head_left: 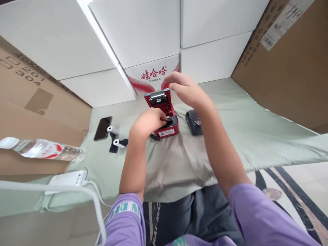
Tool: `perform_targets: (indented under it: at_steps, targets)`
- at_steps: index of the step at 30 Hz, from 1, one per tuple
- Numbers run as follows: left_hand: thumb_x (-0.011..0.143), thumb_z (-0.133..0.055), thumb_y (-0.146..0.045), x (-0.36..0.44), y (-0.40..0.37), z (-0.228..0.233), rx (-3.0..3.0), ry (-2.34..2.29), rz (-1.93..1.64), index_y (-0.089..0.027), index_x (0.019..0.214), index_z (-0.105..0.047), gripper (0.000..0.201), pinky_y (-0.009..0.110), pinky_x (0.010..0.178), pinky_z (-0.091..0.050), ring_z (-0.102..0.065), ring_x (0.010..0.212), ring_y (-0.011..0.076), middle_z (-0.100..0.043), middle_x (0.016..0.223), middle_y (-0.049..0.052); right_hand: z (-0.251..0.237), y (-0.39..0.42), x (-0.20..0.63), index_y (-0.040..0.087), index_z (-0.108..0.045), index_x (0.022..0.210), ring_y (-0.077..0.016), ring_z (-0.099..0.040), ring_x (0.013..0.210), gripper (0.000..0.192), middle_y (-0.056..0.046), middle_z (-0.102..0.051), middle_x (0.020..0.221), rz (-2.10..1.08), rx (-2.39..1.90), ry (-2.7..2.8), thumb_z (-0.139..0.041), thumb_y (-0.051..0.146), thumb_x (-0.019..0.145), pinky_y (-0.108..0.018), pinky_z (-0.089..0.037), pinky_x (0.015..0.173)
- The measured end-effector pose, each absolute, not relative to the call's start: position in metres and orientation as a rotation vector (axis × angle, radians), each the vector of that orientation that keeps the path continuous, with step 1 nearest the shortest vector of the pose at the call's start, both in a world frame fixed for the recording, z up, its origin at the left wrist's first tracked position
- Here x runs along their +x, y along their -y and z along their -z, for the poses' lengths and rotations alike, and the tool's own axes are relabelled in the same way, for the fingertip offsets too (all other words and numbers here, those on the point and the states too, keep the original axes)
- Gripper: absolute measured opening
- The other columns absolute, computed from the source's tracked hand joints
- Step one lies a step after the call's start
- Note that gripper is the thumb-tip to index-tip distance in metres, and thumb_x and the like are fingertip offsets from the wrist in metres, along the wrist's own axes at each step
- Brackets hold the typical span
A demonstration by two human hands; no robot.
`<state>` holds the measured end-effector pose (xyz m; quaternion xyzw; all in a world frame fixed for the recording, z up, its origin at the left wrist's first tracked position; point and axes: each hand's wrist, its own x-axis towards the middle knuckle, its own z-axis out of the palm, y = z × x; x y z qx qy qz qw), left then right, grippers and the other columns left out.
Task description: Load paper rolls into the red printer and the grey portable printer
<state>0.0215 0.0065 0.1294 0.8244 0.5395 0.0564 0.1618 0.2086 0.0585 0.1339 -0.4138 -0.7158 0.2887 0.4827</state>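
Standing on a pale green cloth [256,136] is a small red printer [165,118] with its lid raised, close to a white carton with red print [151,75] behind it. A black device [194,122] lies just beside the printer on its right. To its left lie two small paper rolls [116,136] and a dark phone [103,128], and further left a water bottle [43,149] rests on its side on brown cardboard [30,102]. A white power strip [69,178] with its cable sits near the cloth's front edge. White boxes [143,30] form a wall behind; the cloth to the right is wide and bare.

The left hand [148,122] is curled, its fingers reaching into the printer's open compartment; what they grip is hidden. The right hand [186,90] hovers over the raised lid, fingers loosely apart and holding nothing.
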Motion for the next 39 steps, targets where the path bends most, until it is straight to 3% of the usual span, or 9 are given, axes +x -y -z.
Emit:
perform_targets:
  at_steps: [5, 11, 18, 21, 25, 28, 31, 36, 39]
  targets:
    - [0.079, -0.062, -0.029, 0.015, -0.009, -0.137, 2.313, -1.521, -0.068, -0.026, 0.073, -0.080, 0.019, 0.033, 0.063, -0.044, -0.063, 0.065, 0.0211, -0.073, 0.070, 0.003, -0.096, -0.108, 0.175, 0.022, -0.068, 0.101, -0.0278, -0.059, 0.113, 0.023, -0.009, -0.067, 0.107, -0.618, -1.189, 1.747, -0.049, 0.034, 0.099, -0.045, -0.046, 0.107]
    - [0.079, -0.061, -0.031, 0.007, -0.012, -0.144, 2.262, -1.521, -0.138, -0.025, 0.075, -0.081, 0.021, 0.031, 0.055, -0.041, -0.060, 0.061, 0.0186, -0.075, 0.072, 0.001, -0.073, -0.114, 0.174, 0.023, -0.068, 0.108, -0.0292, -0.057, 0.115, 0.024, -0.009, -0.063, 0.113, -0.521, -1.212, 1.706, -0.052, 0.035, 0.096, -0.045, -0.043, 0.107]
    - [0.079, -0.066, -0.043, -0.004, -0.015, -0.148, 2.190, -1.497, -0.202, -0.027, 0.081, -0.083, 0.023, 0.031, 0.057, -0.044, -0.062, 0.065, 0.0199, -0.075, 0.074, 0.001, -0.069, -0.118, 0.182, 0.023, -0.070, 0.108, -0.0295, -0.062, 0.101, 0.027, -0.005, -0.065, 0.090, -0.798, -1.294, 1.734, -0.065, 0.030, 0.082, -0.048, -0.050, 0.097]
    - [0.081, -0.067, -0.046, -0.013, -0.021, -0.148, 2.170, -1.557, -0.390, -0.027, 0.084, -0.082, 0.024, 0.032, 0.062, -0.048, -0.063, 0.066, 0.0201, -0.076, 0.077, 0.002, -0.071, -0.111, 0.189, 0.022, -0.070, 0.108, -0.0283, -0.063, 0.096, 0.034, -0.007, -0.067, 0.098, -0.922, -1.351, 1.777, -0.070, 0.024, 0.074, -0.048, -0.052, 0.092]
    - [0.083, -0.067, -0.045, -0.025, -0.046, -0.127, 2.132, -1.672, -0.701, -0.025, 0.104, -0.079, 0.031, 0.036, 0.084, -0.054, -0.068, 0.088, 0.0244, -0.078, 0.098, 0.006, -0.075, -0.102, 0.195, 0.023, -0.063, 0.129, -0.0303, -0.064, 0.097, 0.060, -0.013, -0.066, 0.120, -1.047, -1.457, 1.825, -0.077, 0.026, 0.071, -0.048, -0.055, 0.085]
    - [0.090, -0.061, -0.047, -0.026, -0.071, -0.098, 1.994, -1.708, -0.741, -0.020, 0.128, -0.068, 0.048, 0.041, 0.103, -0.050, -0.066, 0.116, 0.0279, -0.071, 0.131, 0.013, -0.076, -0.099, 0.195, 0.025, -0.058, 0.137, -0.0307, -0.065, 0.088, 0.066, -0.012, -0.069, 0.113, -1.161, -1.489, 1.834, -0.075, 0.032, 0.074, -0.048, -0.056, 0.075]
    - [0.095, -0.053, -0.046, -0.019, -0.088, -0.074, 1.807, -1.727, -0.741, -0.016, 0.136, -0.061, 0.052, 0.040, 0.108, -0.047, -0.063, 0.126, 0.0279, -0.063, 0.144, 0.017, -0.077, -0.097, 0.192, 0.025, -0.052, 0.144, -0.0281, -0.065, 0.082, 0.072, -0.012, -0.070, 0.111, -1.158, -1.481, 1.854, -0.071, 0.032, 0.075, -0.047, -0.057, 0.072]
    - [0.094, -0.057, -0.043, -0.010, -0.092, -0.066, 1.650, -1.718, -0.672, -0.021, 0.132, -0.062, 0.045, 0.035, 0.093, -0.054, -0.067, 0.116, 0.0260, -0.068, 0.135, 0.012, -0.087, -0.093, 0.180, 0.016, -0.047, 0.148, -0.0315, -0.066, 0.101, 0.069, -0.022, -0.055, 0.146, -1.056, -1.676, 1.891, -0.059, 0.035, 0.083, -0.049, -0.059, 0.085]
    - [0.093, -0.058, -0.047, -0.009, -0.088, -0.071, 1.546, -1.745, -0.601, -0.025, 0.132, -0.059, 0.045, 0.032, 0.071, -0.054, -0.069, 0.097, 0.0250, -0.072, 0.120, 0.010, -0.090, -0.093, 0.174, 0.012, -0.056, 0.137, -0.0350, -0.066, 0.110, 0.053, -0.025, -0.056, 0.145, -1.020, -1.764, 1.905, -0.053, 0.035, 0.089, -0.049, -0.059, 0.089]
